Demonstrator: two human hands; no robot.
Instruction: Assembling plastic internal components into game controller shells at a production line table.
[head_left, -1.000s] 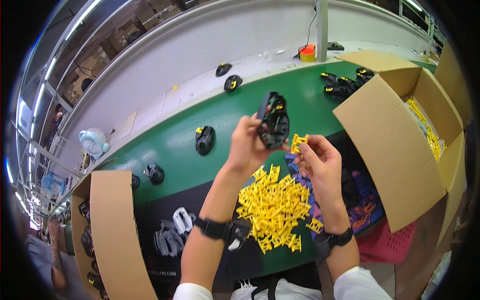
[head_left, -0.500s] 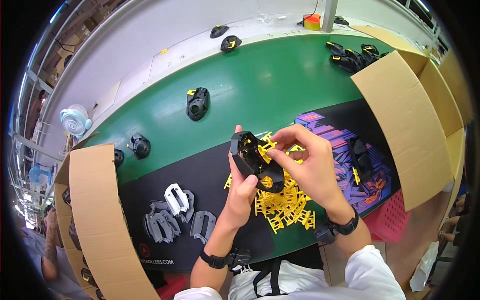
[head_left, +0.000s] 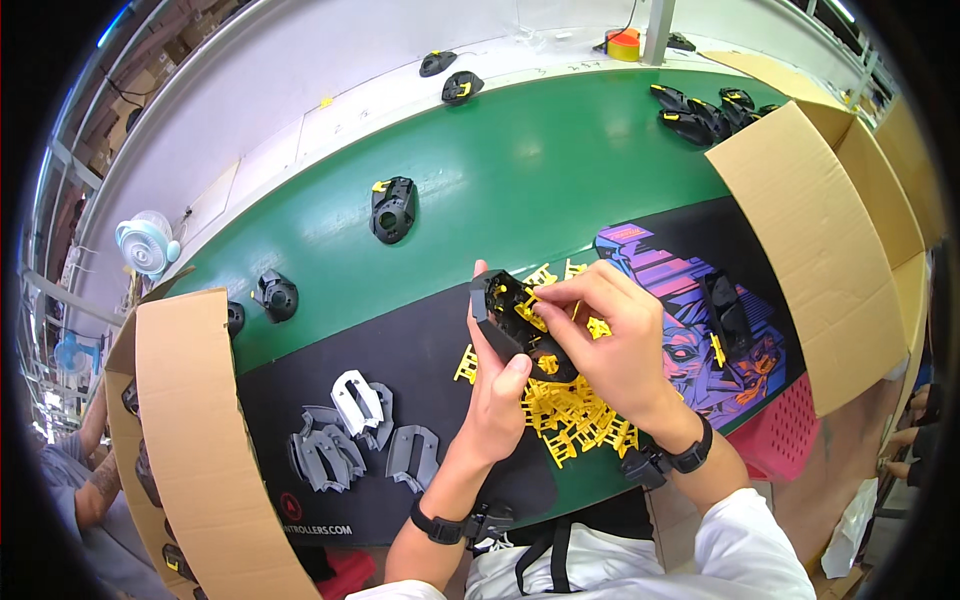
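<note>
My left hand (head_left: 492, 405) grips a black plastic shell (head_left: 487, 310), shaped like a computer mouse housing, tilted with its hollow inside toward my right hand. The fingers and thumb clasp it from its left side and lower edge. Thumb and forefinger of my right hand (head_left: 622, 335) pinch a yellow plastic clip (head_left: 532, 314) against the inside of the shell; the fingertips partly hide it. Just below and behind the shell lies a heap of similar yellow clips (head_left: 580, 418).
Grey curved plastic pieces (head_left: 325, 457) and a white one (head_left: 355, 402) lie left on the black mat (head_left: 300, 375). A dark shell (head_left: 727, 312) rests on the patterned mat at right. Cardboard boxes (head_left: 190, 420) (head_left: 815, 250) flank the green table, where more black shells (head_left: 392, 210) stand.
My right fingers have pressed closer to the shell, and the yellow clip now sits farther inside it. Both hands and the shell have shifted slightly right and down in the picture.
</note>
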